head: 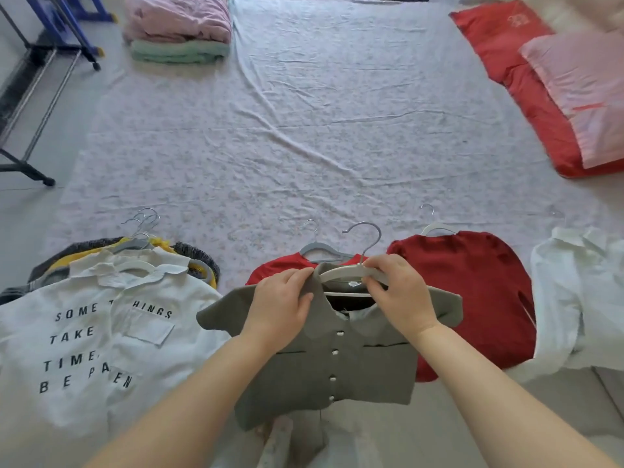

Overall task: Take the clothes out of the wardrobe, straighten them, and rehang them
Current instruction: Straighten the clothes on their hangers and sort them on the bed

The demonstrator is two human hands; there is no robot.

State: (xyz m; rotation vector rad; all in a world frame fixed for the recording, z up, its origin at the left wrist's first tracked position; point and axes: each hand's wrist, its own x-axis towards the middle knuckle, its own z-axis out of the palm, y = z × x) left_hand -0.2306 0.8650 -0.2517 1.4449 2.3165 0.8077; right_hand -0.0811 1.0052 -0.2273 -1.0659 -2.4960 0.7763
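While your left hand (282,300) pinches the grey shirt (337,363) collar and right hand (400,292) grips the white hanger (351,273), any tug could slip a shoulder off.

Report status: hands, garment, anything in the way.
Left hand pinches collar of grey top. Right hand grips white hanger in the neck opening. Nothing blocking the hands.

- Pale floral sheet (304,130), wrinkled, spread flat, fills the middle.
- Folded pink blanket (175,18) stacked on a folded green blanket (179,52), at the sheet's far left corner.
- Red pillow (526,92) along the sheet's far right edge, with a pink pillow (580,89) partly on top.
- Black metal rack (33,96) left of the sheet, on grey floor (20,214).
- Blue frame (77,25) behind the rack.
- Soft, even light.
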